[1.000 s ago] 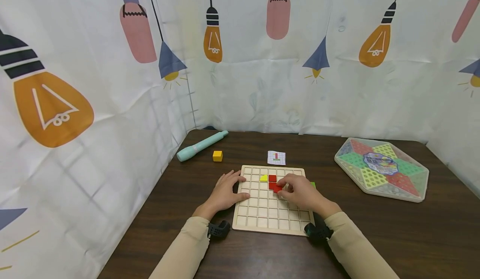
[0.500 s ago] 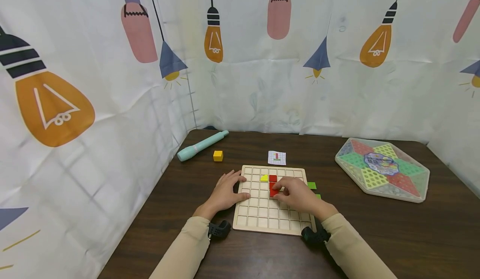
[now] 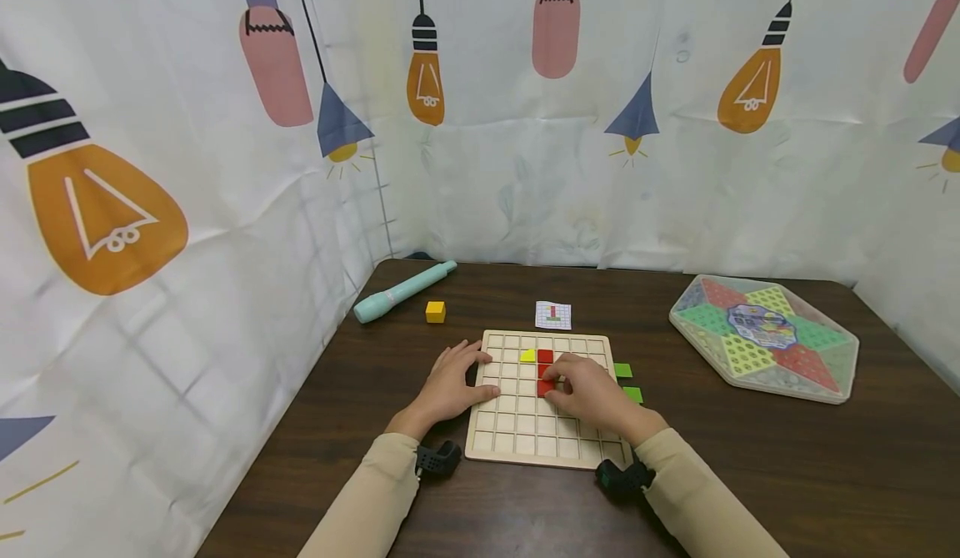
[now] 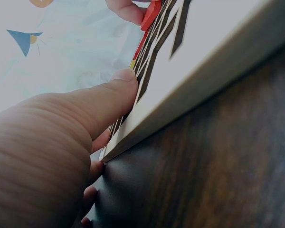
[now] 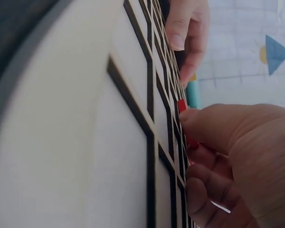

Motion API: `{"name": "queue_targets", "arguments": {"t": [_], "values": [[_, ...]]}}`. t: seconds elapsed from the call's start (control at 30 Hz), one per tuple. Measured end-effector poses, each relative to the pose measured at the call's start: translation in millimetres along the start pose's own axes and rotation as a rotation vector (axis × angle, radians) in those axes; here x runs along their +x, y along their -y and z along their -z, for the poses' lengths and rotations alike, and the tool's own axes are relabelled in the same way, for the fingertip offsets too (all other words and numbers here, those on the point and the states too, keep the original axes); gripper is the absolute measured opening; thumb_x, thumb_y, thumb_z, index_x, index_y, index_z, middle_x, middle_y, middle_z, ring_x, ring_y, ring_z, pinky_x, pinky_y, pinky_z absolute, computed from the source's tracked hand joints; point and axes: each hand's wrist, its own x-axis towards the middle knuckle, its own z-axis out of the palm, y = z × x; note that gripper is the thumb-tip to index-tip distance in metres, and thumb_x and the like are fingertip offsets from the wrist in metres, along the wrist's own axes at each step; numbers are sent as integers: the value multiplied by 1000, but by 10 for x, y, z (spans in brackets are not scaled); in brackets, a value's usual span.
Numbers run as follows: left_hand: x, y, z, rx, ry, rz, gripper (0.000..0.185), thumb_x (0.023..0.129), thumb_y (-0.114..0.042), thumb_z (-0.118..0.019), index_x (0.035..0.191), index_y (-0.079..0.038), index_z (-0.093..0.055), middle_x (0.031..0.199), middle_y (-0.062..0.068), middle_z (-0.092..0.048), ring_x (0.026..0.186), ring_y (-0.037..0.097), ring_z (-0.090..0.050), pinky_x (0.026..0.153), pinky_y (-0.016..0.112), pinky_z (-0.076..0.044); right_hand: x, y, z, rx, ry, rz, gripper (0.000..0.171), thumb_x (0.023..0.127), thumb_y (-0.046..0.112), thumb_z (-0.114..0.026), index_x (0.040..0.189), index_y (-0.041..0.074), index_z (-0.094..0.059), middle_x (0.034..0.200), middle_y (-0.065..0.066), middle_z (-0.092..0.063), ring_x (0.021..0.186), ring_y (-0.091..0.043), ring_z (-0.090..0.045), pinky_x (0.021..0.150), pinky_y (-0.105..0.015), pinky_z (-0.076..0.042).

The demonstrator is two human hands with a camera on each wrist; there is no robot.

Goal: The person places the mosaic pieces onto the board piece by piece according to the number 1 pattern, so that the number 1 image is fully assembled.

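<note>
Head view shows the right hand (image 3: 592, 395) curled over the middle of the wooden grid board (image 3: 517, 445), its thumb and fingertips pinching a red block (image 3: 545, 388) that sits in a cell directly below two other red blocks (image 3: 545, 358). Together the reds form a short column whose long axis runs away from the person, up the board. The pinched block lies just left of the right fingertips, under the thumb; the right wrist view (image 5: 182, 105) confirms red showing at the thumb tip, pressed against the grid. A yellow piece (image 3: 528, 355) sits in the cell just left of the column's top.

Left hand (image 3: 450, 387) lies flat and relaxed on the board's left edge, thumb (image 4: 114, 95) resting over the rim, gripping nothing. It is near the red column but the right hand is the one on it.

Two green blocks (image 3: 627, 381) lie on the dark table (image 3: 750, 475) just beside the board's right edge, near the right wrist.

Against the picture of half a second ago, the right hand has drawn slightly toward the person, uncovering the second green block more fully; a second ago the red block sat askew, further right.
</note>
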Motion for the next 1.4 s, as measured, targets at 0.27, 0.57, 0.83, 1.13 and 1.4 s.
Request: {"name": "queue_targets", "arguments": {"t": [0.27,0.57,0.83,1.13,1.4], "values": [[-1,-11,7,0,-3,5,55,85,-41,-75,130,-14,-60,154,8,-37,147,30,-21,121,51,-8,-7,-21,0,11,-10,-16,15,86,20,-76,101,17,-73,94,8,-59,73,-7,-49,64,-22,-46],[-13,-5,16,-2,-2,4,55,86,-41,-74,131,-14,-59,155,8,-37,147,30,-21,121,51,-8,8,-20,-4,36,-19,-48,13,86,20,-76,98,17,-73,91,8,-60,73,-7,-50,63,-22,-47],[-8,-2,14,-8,-1,-1,54,86,-41,-74,130,-14,-60,154,9,-37,147,30,-21,121,52,-8,3,-1,0,57,-8,-61,10,86,17,-75,96,15,-72,90,8,-59,73,-9,-49,64,-24,-46],[-3,-8,10,-5,-2,0,54,86,-42,-74,131,-14,-59,154,9,-37,147,30,-21,121,52,-8,-11,-54,134,68,-6,-122,7,90,22,-71,96,17,-71,89,9,-61,74,-8,-54,66,-27,-49],[-3,-4,-1,0,1,6,55,86,-42,-74,131,-14,-59,154,9,-37,147,30,-21,121,52,-8,-97,-393,503,42,-10,-189,20,95,25,-66,108,11,-72,93,3,-65,75,-12,-55,64,-31,-49]]}}
